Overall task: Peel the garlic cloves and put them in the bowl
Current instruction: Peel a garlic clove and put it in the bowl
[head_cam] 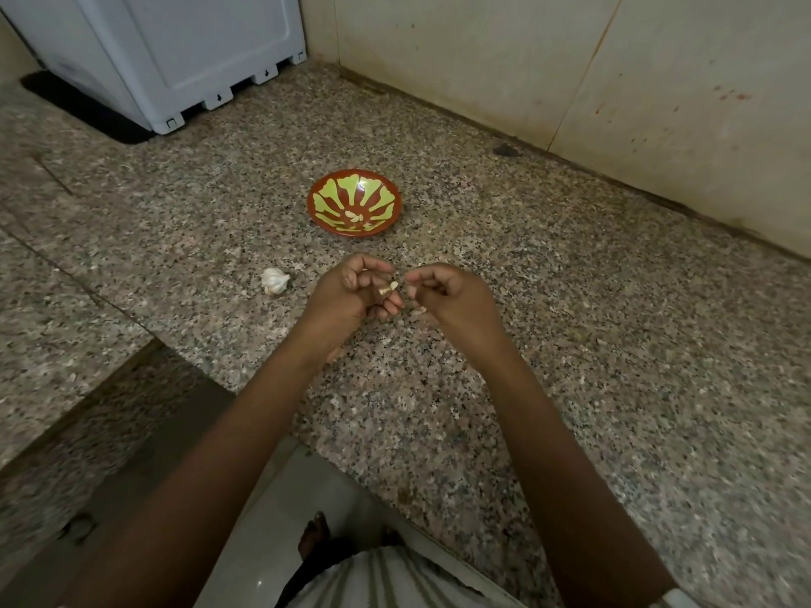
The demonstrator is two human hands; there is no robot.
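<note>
My left hand (351, 291) holds a small pale garlic clove (389, 290) between curled fingers and thumb, above the granite counter. My right hand (443, 296) is just to its right, fingers curled with thumb and forefinger pinched together close to the clove; whether they grip a bit of skin is too small to tell. A red bowl (386, 193) with a yellow-green leaf pattern sits beyond the hands, with a few peeled cloves (353, 217) inside. A white garlic bulb (274, 280) lies on the counter to the left of my left hand.
A white appliance (175, 59) stands on a dark mat at the back left. A tiled wall (570, 81) runs along the back right. The speckled granite counter (614, 344) has its front edge near my body, and a lower step on the left.
</note>
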